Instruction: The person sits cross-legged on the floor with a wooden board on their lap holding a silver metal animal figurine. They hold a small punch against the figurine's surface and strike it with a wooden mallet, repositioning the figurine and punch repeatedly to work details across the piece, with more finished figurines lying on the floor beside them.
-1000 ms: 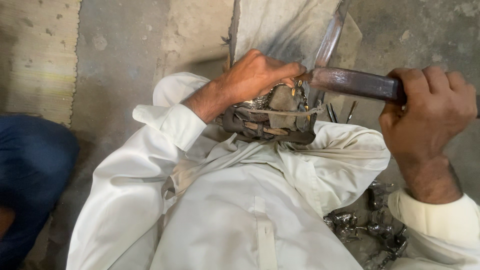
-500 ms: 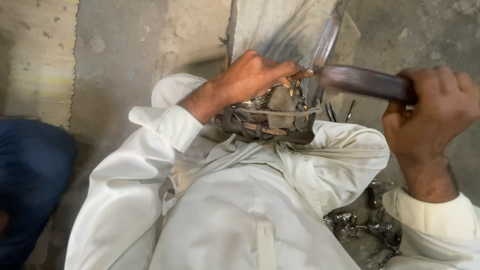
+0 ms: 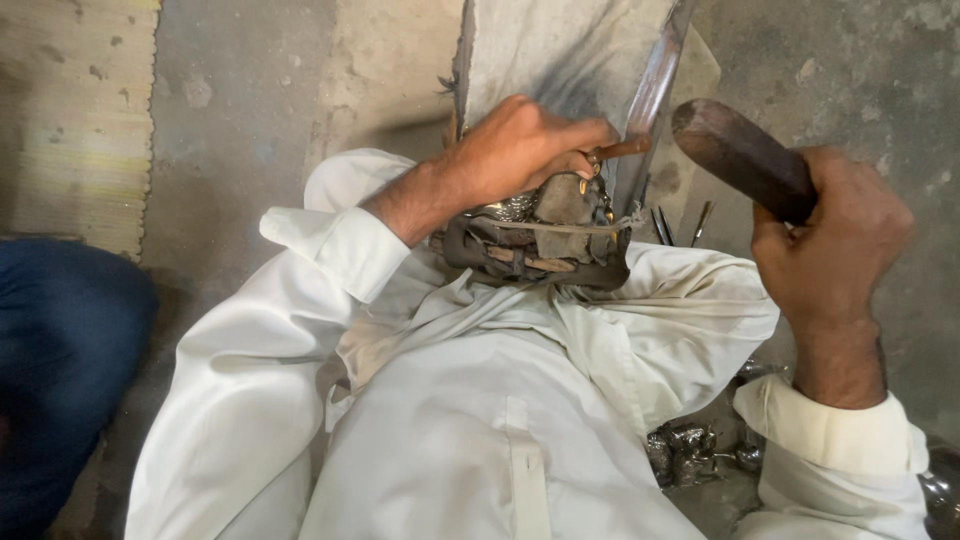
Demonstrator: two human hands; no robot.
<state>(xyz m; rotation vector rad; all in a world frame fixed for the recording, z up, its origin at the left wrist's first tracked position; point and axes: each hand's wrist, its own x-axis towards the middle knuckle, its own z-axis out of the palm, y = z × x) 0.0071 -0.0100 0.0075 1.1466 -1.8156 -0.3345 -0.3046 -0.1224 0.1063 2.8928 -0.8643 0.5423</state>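
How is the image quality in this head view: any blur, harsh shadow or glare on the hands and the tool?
Head view: lighting is soft and even, with a mild shadow behind the left hand on the grey board; the right hand and its dark wooden handle are slightly motion-softened; the blue cloth at the left edge is blurred; faint sheen on the metal strip, no real glare.

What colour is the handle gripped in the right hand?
Dark brown wooden handle, held in the right hand; head view.
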